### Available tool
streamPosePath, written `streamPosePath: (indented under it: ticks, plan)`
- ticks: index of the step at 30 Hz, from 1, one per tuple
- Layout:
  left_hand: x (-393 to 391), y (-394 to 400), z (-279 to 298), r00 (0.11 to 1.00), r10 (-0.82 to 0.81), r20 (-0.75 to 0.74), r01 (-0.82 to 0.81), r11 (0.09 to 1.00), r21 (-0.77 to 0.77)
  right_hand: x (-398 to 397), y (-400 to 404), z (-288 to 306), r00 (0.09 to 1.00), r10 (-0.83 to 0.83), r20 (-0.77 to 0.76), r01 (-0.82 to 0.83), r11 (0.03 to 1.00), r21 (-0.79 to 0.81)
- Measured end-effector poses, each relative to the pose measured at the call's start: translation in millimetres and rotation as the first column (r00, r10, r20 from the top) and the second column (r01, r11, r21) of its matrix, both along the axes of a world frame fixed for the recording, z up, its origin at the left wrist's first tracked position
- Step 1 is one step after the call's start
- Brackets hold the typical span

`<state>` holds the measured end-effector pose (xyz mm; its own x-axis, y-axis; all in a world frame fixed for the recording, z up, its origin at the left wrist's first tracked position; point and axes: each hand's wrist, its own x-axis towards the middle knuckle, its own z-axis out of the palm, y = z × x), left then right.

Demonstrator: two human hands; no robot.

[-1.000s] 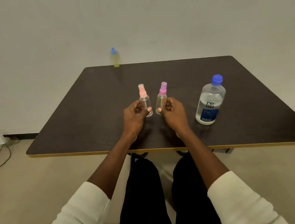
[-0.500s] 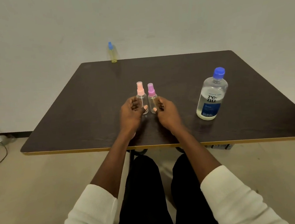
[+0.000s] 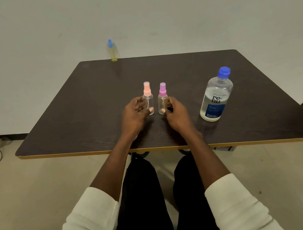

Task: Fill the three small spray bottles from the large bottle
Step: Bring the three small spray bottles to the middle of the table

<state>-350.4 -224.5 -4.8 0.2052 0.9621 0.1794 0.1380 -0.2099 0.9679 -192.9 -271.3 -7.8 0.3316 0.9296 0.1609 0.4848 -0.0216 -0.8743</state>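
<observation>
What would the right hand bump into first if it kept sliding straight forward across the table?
Most likely the purple-capped spray bottle: the right hand sits just behind it, thumb near its base. Whether they already touch is unclear.

pink-capped bottle [image 3: 148, 98], purple-capped bottle [image 3: 162, 99], blue-capped large bottle [image 3: 216, 95], dark brown table [image 3: 91, 105]

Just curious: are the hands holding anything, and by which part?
Nothing seems firmly held. The left hand and right hand are loosely open, thumbs near the bases of the pink bottle and purple bottle.
</observation>
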Motion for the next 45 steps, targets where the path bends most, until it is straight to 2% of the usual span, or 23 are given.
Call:
streamPosePath:
  ticks: [18,21,23,26,29,31,33,35,38,41,45]
  plan:
    - [2.4,-2.9,1.2,0.999,-0.011,-0.051,0.012,1.000,0.007,2.1,-6.2,5.9,1.000,-0.010,-0.026,0.010,1.000,0.008]
    - [2.3,-4.5,3.1,0.999,-0.012,-0.047,0.012,1.000,-0.002,1.4,-6.7,5.9,0.997,-0.053,-0.063,0.054,0.999,0.002]
    - [2.1,-6.1,5.3,0.999,0.028,-0.032,-0.029,1.000,-0.012,0.3,-7.8,7.3,0.993,-0.118,-0.025,0.118,0.993,0.000]
    - [2.2,-8.0,7.4,0.991,0.130,0.011,-0.129,0.991,-0.029,-1.8,-13.9,10.6,0.972,-0.231,0.040,0.222,0.962,0.161]
    - [0.6,-11.9,9.0,0.962,0.244,0.120,-0.245,0.970,-0.010,-13.8,-27.4,15.3,0.930,-0.365,0.047,0.308,0.842,0.442]
    - [-3.2,-13.2,10.2,0.926,0.311,0.213,-0.321,0.947,0.012,-34.4,-33.4,18.7,0.937,-0.348,0.039,0.263,0.774,0.576]
    - [-12.2,-12.3,10.7,0.911,0.339,0.235,-0.353,0.935,0.020,-62.6,-31.1,20.0,0.964,-0.258,0.071,0.156,0.758,0.634]
    - [-31.3,-5.1,10.7,0.921,0.349,0.172,-0.360,0.932,0.034,-93.6,-18.3,21.6,0.981,-0.166,0.100,0.072,0.791,0.608]
    - [-76.3,20.2,14.0,0.925,0.379,0.016,-0.378,0.920,0.102,-131.6,18.7,25.7,0.996,-0.086,-0.016,0.084,0.882,0.465]
    - [-120.2,59.4,21.1,0.885,0.444,-0.137,-0.416,0.889,0.190,-156.4,71.7,27.0,0.990,-0.092,-0.110,0.123,0.940,0.319]
    - [-150.5,110.8,15.9,0.850,0.467,-0.244,-0.406,0.875,0.262,-171.6,140.5,17.3,0.970,-0.130,-0.206,0.160,0.978,0.137]
